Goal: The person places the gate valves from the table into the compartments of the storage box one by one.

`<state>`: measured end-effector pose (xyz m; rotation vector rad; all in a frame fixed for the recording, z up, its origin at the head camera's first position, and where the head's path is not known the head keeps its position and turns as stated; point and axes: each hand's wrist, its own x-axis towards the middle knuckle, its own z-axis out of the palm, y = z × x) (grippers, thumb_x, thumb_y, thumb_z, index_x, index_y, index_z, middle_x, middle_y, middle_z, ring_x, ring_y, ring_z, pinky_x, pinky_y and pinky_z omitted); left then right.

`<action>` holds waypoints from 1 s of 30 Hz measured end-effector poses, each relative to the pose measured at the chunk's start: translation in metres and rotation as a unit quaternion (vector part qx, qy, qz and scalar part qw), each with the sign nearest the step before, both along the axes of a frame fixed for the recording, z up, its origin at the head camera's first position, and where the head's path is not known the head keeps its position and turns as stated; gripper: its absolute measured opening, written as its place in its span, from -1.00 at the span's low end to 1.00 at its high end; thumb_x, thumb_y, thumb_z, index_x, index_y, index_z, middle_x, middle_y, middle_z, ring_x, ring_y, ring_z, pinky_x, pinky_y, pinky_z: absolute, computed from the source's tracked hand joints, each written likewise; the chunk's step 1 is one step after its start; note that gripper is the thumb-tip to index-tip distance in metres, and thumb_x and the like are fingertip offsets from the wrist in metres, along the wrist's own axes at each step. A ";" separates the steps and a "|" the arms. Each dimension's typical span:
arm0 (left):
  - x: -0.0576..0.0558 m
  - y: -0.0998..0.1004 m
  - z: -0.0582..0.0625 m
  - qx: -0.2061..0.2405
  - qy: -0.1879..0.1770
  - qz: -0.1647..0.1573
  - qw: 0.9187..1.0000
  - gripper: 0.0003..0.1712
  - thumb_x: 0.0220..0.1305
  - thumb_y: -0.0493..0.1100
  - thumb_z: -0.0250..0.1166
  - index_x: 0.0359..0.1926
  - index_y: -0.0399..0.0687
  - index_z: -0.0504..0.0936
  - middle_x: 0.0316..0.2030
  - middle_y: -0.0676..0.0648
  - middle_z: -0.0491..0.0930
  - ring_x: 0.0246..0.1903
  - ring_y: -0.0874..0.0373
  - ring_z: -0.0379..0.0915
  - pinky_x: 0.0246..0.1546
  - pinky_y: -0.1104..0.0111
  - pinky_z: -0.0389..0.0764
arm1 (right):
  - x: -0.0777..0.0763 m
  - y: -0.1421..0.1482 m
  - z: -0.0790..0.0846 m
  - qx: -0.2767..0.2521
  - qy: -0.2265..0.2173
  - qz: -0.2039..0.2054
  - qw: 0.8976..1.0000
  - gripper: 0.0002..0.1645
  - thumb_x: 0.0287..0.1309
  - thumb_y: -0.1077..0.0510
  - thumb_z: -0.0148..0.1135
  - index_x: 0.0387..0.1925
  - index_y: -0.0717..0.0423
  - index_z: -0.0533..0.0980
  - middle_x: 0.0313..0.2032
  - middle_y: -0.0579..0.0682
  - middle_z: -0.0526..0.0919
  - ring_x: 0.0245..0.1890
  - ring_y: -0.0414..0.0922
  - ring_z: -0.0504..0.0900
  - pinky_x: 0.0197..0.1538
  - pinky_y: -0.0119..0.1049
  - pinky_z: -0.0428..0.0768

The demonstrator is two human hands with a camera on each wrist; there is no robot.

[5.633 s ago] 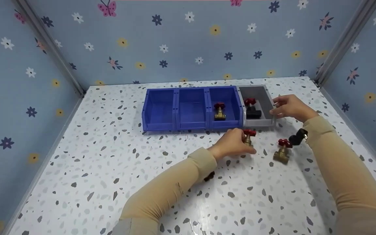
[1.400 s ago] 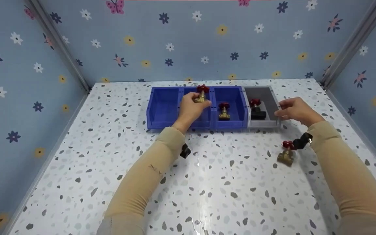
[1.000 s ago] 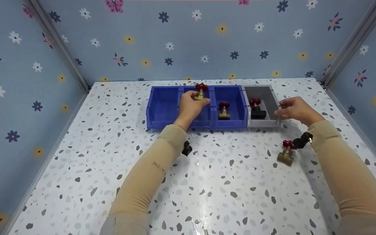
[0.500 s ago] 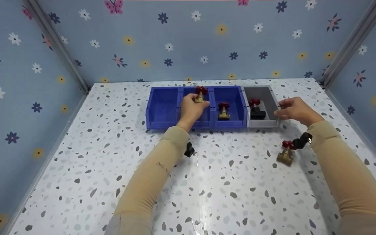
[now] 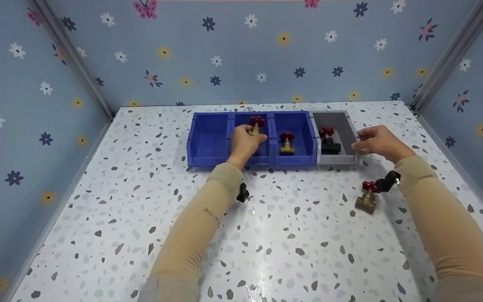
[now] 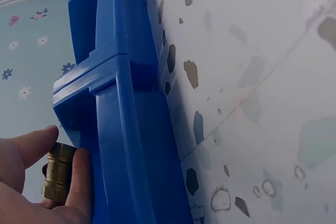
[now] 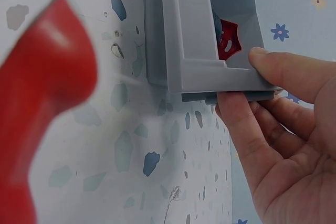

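Observation:
My left hand [image 5: 245,144] pinches a brass valve [image 5: 255,131] with a red handwheel, holding it inside the second blue bin [image 5: 258,160] from the left. In the left wrist view the thumb and fingers sit on either side of the brass body [image 6: 59,169]. With thumb over the rim and fingers outside, my right hand [image 5: 382,141] grips the right wall of the grey bin [image 5: 337,159]. A black valve [image 5: 331,146] with a red handwheel lies in that bin. Another brass valve [image 5: 286,147] stands in the third blue bin [image 5: 294,160].
The leftmost blue bin [image 5: 208,161] adjoins the others in a row on the speckled table [image 5: 296,235]. One more brass valve [image 5: 366,202] with a red handwheel lies on the table near my right forearm. Flower-patterned walls [image 5: 241,54] enclose the back and sides.
My left hand has carried the brass valve from the table before the grey bin leftward to the second blue bin, then lowered it slightly. My right hand keeps its grip on the grey bin.

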<state>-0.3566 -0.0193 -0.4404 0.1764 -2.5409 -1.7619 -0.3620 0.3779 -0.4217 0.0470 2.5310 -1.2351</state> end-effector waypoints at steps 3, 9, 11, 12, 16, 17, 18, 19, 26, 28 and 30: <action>0.000 0.000 -0.002 -0.002 0.002 -0.004 1.000 -0.32 0.37 -0.19 0.53 0.40 -0.38 0.54 0.17 -0.32 0.70 0.09 -0.08 0.69 0.16 0.13 0.71 | 0.001 0.000 0.001 0.003 0.000 0.002 1.000 -0.17 0.45 0.19 0.40 0.55 0.45 0.28 0.36 0.34 0.50 0.05 -0.22 0.64 -0.03 -0.49 0.74; -0.001 0.002 -0.003 -0.005 -0.003 -0.003 1.000 -0.32 0.36 -0.22 0.53 0.41 -0.36 0.54 0.19 -0.31 0.69 0.10 -0.09 0.69 0.17 0.13 0.71 | 0.001 -0.001 0.001 -0.007 0.001 0.001 1.000 -0.16 0.44 0.21 0.40 0.56 0.47 0.25 0.32 0.30 0.51 -0.03 -0.31 0.65 -0.03 -0.49 0.74; -0.002 0.003 -0.003 -0.013 -0.008 0.000 1.000 -0.33 0.37 -0.22 0.52 0.41 -0.35 0.54 0.18 -0.29 0.70 0.10 -0.08 0.69 0.18 0.13 0.70 | 0.001 -0.001 0.000 -0.010 0.001 0.000 1.000 -0.15 0.45 0.21 0.40 0.56 0.49 0.24 0.30 0.28 0.51 -0.08 -0.37 0.65 -0.03 -0.49 0.74; -0.003 0.004 -0.003 -0.018 -0.010 0.003 1.000 -0.34 0.37 -0.22 0.52 0.40 -0.34 0.55 0.17 -0.28 0.71 0.10 -0.07 0.69 0.18 0.13 0.70 | 0.000 -0.001 0.000 -0.012 0.000 0.000 1.000 -0.15 0.45 0.21 0.39 0.56 0.49 0.23 0.30 0.28 0.50 -0.10 -0.38 0.65 -0.03 -0.49 0.74; -0.003 0.007 -0.003 -0.039 -0.020 0.011 0.999 -0.36 0.37 -0.21 0.52 0.39 -0.34 0.57 0.14 -0.26 0.73 0.11 -0.07 0.69 0.19 0.13 0.70 | 0.000 -0.001 0.000 -0.005 -0.003 -0.001 1.000 -0.14 0.45 0.21 0.39 0.57 0.48 0.23 0.37 0.35 0.46 -0.04 -0.32 0.64 -0.02 -0.50 0.73; -0.003 0.007 -0.003 -0.042 -0.024 0.013 0.999 -0.36 0.37 -0.21 0.52 0.39 -0.34 0.57 0.15 -0.26 0.73 0.12 -0.08 0.68 0.20 0.13 0.69 | 0.000 -0.001 0.000 -0.002 -0.004 -0.001 1.000 -0.14 0.45 0.20 0.39 0.57 0.48 0.23 0.39 0.37 0.45 0.00 -0.28 0.65 -0.02 -0.49 0.73; -0.004 0.008 -0.003 -0.045 -0.028 0.015 0.998 -0.35 0.38 -0.21 0.52 0.40 -0.33 0.57 0.16 -0.26 0.72 0.14 -0.08 0.67 0.22 0.13 0.68 | 0.000 -0.001 0.000 -0.001 -0.004 -0.001 1.000 -0.14 0.46 0.21 0.38 0.57 0.48 0.22 0.41 0.39 0.43 0.03 -0.24 0.65 -0.01 -0.49 0.74; -0.004 0.009 -0.003 -0.047 -0.032 0.017 0.998 -0.35 0.38 -0.21 0.51 0.41 -0.33 0.56 0.19 -0.27 0.70 0.17 -0.09 0.65 0.24 0.13 0.68 | 0.000 -0.001 0.000 0.001 -0.005 -0.001 1.000 -0.13 0.46 0.21 0.38 0.58 0.48 0.22 0.42 0.41 0.42 0.07 -0.19 0.65 -0.01 -0.49 0.74; -0.009 0.012 -0.005 -0.045 -0.050 0.025 0.997 -0.37 0.38 -0.21 0.50 0.39 -0.33 0.56 0.22 -0.26 0.69 0.22 -0.09 0.64 0.26 0.13 0.68 | 0.001 -0.002 0.001 0.005 -0.002 0.001 1.000 -0.14 0.46 0.21 0.38 0.57 0.49 0.23 0.40 0.39 0.44 0.11 -0.15 0.63 -0.03 -0.50 0.73; -0.011 0.012 -0.005 -0.045 -0.047 0.024 0.998 -0.38 0.38 -0.21 0.50 0.38 -0.34 0.58 0.21 -0.26 0.70 0.21 -0.09 0.65 0.26 0.14 0.68 | 0.001 -0.002 0.001 0.008 0.000 0.002 1.000 -0.16 0.46 0.21 0.38 0.56 0.49 0.24 0.39 0.38 0.45 0.09 -0.15 0.64 -0.04 -0.50 0.73; -0.011 0.012 -0.006 -0.043 -0.045 0.022 0.998 -0.38 0.38 -0.22 0.50 0.37 -0.36 0.58 0.21 -0.27 0.70 0.21 -0.10 0.65 0.26 0.13 0.68 | 0.000 -0.002 0.001 0.014 0.001 0.002 1.000 -0.17 0.46 0.20 0.38 0.56 0.47 0.26 0.39 0.37 0.46 0.12 -0.12 0.63 -0.04 -0.51 0.72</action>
